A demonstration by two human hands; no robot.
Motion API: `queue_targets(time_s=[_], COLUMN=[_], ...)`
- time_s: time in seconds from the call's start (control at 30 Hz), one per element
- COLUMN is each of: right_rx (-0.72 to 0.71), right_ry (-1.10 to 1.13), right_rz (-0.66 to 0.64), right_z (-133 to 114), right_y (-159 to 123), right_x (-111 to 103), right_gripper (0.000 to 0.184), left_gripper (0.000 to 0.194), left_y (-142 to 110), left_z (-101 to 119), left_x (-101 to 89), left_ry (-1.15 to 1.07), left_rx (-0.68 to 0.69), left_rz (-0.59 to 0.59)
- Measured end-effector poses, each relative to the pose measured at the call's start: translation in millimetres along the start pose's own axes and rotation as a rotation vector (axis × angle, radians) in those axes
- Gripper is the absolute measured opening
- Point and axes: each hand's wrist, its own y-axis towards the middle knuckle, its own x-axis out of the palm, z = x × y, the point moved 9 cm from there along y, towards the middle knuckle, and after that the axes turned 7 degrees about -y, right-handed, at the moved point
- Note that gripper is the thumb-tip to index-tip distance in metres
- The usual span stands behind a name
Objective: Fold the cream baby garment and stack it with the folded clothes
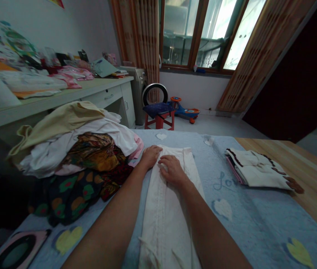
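A long white garment [169,209] lies folded lengthwise on the blue blanket [248,224] in front of me. My left hand [149,156] rests palm down on its far left edge, fingers curled over the cloth. My right hand [172,170] presses flat on the garment beside it, fingers together and bent slightly. Both hands sit close together near the garment's far end.
A heap of unfolded clothes [80,157] lies at the left. A folded stack of white clothes [259,172] sits at the right, near bare wooden boards [309,179]. A cluttered desk [63,93] stands left; a small stool [158,112] and toy car [185,110] beyond.
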Motion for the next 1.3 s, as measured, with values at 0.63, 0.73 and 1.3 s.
queue_targets(time_s=[0.63,0.73,1.3], right_rx=[0.011,0.081,0.017], right_ry=[0.086,0.056,0.096], right_rz=[-0.180,-0.141,-0.336], right_z=[-2.5,2.9,-10.1], right_y=[-1.7,-2.9,-7.6], right_x=[8.7,7.8,27.9], right_gripper=[0.017,0.023,0.038], left_gripper=[0.038,0.035,0.032], left_y=[-0.9,1.8,3.4], left_z=[-4.7,-10.5,-13.6], left_x=[-4.9,-6.8,-3.5], left_ry=[-0.091,-0.141,-0.135], left_rx=[0.005,0.002,-0.002], left_rz=[0.010,0.038,-0.001])
